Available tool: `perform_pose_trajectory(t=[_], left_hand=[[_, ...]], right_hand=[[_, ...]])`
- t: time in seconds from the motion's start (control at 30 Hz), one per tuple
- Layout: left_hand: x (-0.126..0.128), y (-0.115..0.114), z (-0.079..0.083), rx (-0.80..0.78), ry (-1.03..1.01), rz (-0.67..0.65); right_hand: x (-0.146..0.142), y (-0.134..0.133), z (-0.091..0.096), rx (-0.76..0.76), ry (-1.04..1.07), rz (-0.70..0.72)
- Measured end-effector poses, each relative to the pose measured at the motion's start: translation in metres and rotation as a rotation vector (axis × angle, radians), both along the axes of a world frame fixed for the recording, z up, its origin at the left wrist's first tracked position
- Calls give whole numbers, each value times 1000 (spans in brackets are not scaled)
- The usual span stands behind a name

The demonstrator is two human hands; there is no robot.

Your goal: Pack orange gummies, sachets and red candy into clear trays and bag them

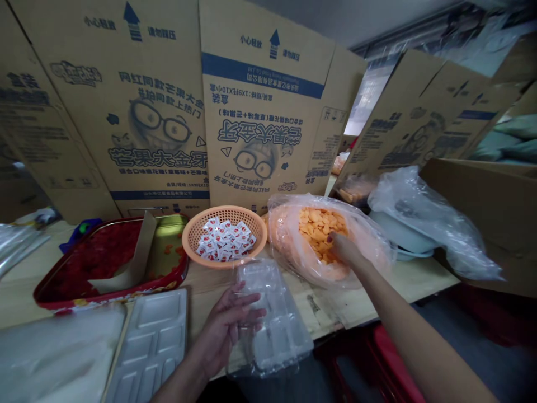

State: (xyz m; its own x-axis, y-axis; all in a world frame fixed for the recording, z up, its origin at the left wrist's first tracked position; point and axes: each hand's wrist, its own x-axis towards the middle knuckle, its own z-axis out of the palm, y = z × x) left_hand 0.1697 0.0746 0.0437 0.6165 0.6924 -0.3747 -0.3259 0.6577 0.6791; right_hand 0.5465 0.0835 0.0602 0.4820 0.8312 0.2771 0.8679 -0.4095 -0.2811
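Your left hand (224, 330): fingers (247, 299) spread, touching clear plastic tray (272, 319) | your right hand (349, 250): fingers bunched on orange snack pieces (319, 232) inside plastic bag (293, 252), grip unclear

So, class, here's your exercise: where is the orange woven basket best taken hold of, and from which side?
Grip the rim of the orange woven basket at its near left, coming from the front. Its rounded lip gives an edge to pinch, and that stretch looks free, while the red tray crowds the left and the clear bag of orange snacks the right.
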Motion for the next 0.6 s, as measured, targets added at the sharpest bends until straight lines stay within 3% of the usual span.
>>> perform_pose_trajectory(t=[0.13,0.23,0.33,0.47,0.6], left_hand=[[3,2,1,-28,-69,-40],[7,1,2,-46,-120,-73],[11,-1,5,-48,-142,-90],[13,-4,7,-40,-168,-89],[8,-4,7,-24,-193,-127]], right_hand=[[-28,1,25,178,171,8],[-76,-1,41,395,646,207],[-131,-8,46,389,966,437],[-178,-14,37,408,753,637],[-181,-11,35,330,715,1019]])
